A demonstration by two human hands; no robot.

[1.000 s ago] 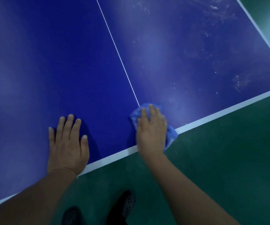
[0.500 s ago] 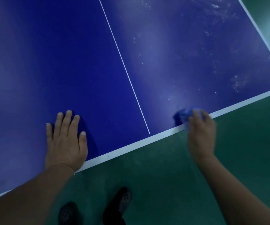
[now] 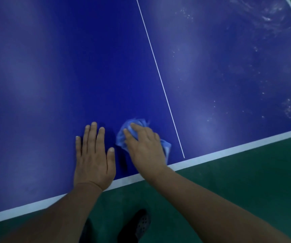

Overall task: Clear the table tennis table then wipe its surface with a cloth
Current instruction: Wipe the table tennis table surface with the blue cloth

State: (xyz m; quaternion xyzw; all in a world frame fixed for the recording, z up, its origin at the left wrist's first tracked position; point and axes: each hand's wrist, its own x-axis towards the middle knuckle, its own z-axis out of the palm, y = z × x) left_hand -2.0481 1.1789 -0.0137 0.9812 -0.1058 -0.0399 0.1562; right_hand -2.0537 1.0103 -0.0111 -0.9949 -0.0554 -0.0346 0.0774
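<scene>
While our right hand (image 3: 145, 146) presses the bunched blue cloth (image 3: 123, 135) flat against the table (image 3: 53, 67) at lower centre of the frame, its fingers lie spread over the wad and curl lightly into it. Half a second ago that cloth was at the near white edge stripe (image 3: 228, 151) right of the centre line (image 3: 158, 71); now it sits left of the line, just beside our left hand (image 3: 94, 155), so the stroke has swept back. Our left hand lies palm down, fingers straight, bracing on the blue. Pale dusty smears (image 3: 271, 20) at upper right suggest that side remains unwiped.
</scene>
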